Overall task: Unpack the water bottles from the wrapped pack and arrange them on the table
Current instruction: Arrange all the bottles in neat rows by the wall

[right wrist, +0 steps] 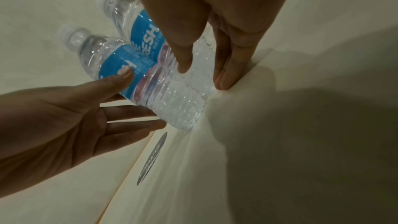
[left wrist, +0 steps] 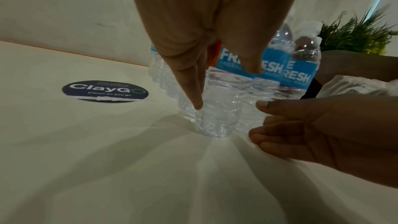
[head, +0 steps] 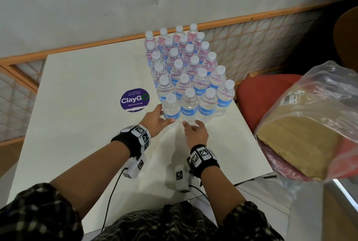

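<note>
Several clear water bottles with white caps and blue labels stand upright in a tight block (head: 186, 66) on the white table (head: 77, 109), right of centre. My left hand (head: 161, 117) flanks the front-left bottle (head: 171, 108). Its thumb touches the label and the fingers lie straight along the left side (left wrist: 198, 105). That same bottle (right wrist: 172, 98) shows in the right wrist view. My right hand (head: 190, 124) reaches with straight fingers (right wrist: 224, 81) to the base of the neighbouring front-row bottle (head: 189, 105), fingertips down on the table.
A round purple ClayGo sticker (head: 135, 99) lies left of the block. To the right, past the table's edge, a clear plastic wrap with brown cardboard inside (head: 310, 124) rests on a red chair (head: 261, 93). An orange-framed lattice rail (head: 242, 35) runs behind the table.
</note>
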